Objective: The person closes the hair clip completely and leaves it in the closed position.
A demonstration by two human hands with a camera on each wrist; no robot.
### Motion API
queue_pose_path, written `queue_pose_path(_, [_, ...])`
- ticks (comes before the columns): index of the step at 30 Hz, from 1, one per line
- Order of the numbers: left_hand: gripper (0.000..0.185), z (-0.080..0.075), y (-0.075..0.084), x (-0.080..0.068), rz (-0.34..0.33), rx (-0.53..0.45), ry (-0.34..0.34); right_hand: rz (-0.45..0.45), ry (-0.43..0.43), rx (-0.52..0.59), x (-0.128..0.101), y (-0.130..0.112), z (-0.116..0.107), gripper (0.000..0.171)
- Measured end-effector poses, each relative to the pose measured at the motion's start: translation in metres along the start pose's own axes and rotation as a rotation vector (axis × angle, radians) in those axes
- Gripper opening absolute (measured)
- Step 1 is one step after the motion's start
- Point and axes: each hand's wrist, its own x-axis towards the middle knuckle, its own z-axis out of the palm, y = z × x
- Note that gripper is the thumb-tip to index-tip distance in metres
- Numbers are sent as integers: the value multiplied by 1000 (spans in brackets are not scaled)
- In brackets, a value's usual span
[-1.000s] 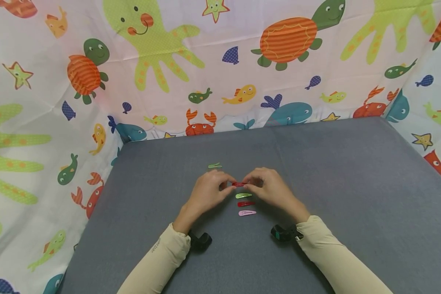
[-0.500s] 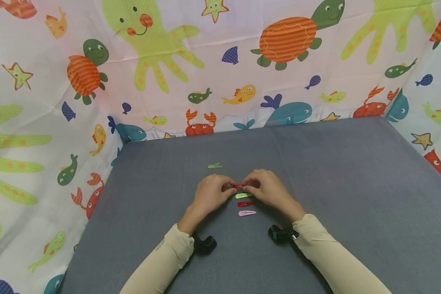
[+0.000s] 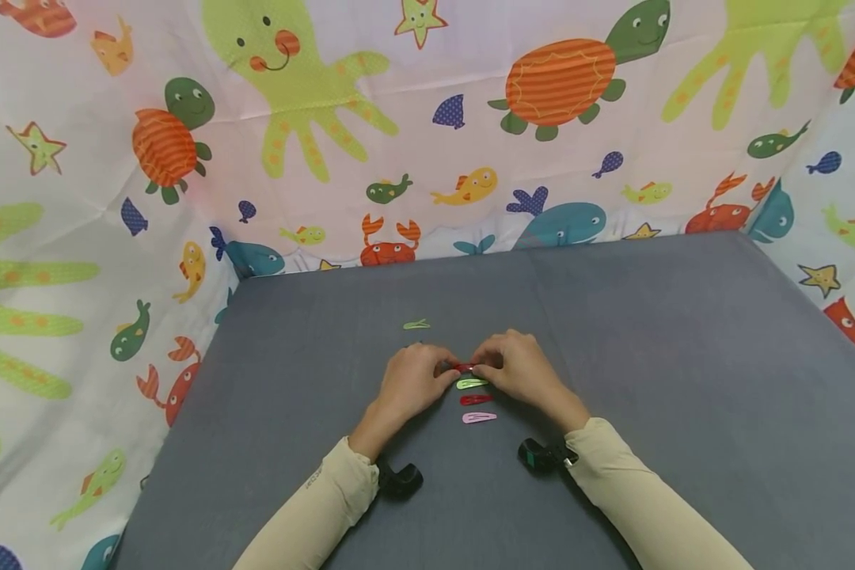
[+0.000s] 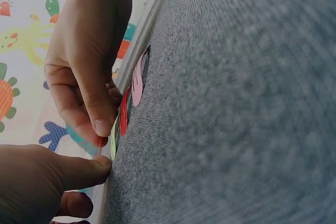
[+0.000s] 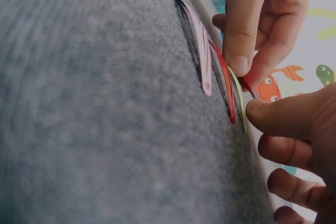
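Between both hands, a red snap hair clip (image 3: 465, 368) is held by its two ends. My left hand (image 3: 415, 380) pinches the left end with thumb and forefinger. The other end is pinched by the thumb and forefinger of my right hand (image 3: 520, 366). Just nearer than it lies a light green hair clip (image 3: 472, 384), then a second red hair clip (image 3: 476, 400) and a pink hair clip (image 3: 480, 418), roughly parallel in a column. In the right wrist view, the held clip (image 5: 249, 87) shows mostly edge-on, partly covered by fingers.
Another green hair clip (image 3: 416, 324), its prongs apart, lies beyond my left hand. The grey table (image 3: 684, 380) is backed by a curtain (image 3: 313, 214) printed with sea animals. Black wrist devices (image 3: 400, 480) hang below both cuffs.
Both hands have moved slightly nearer with the red hair clip, closing on the green hair clip in the column. Their pinch has stayed on it. The clips on the table keep their arrangement.
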Motion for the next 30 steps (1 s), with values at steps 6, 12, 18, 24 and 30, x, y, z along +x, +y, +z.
queue_pose_path(6, [13,2,1,0,3,-8,-5,34,-7,23,-3,2,2,7])
queue_pose_path(12, [12,4,-1,-1,8,-3,13,47,-20,53,-3,2,2,6])
queue_pose_path(18, [11,4,-1,0,16,6,35,58,-29,57,-2,3,3,5])
queue_pose_path(24, [11,3,-1,0,11,16,43,64,-41,64,0,2,2,4])
queue_pose_path(30, [12,2,-1,-1,4,16,55,64,-51,63,1,1,1,4])
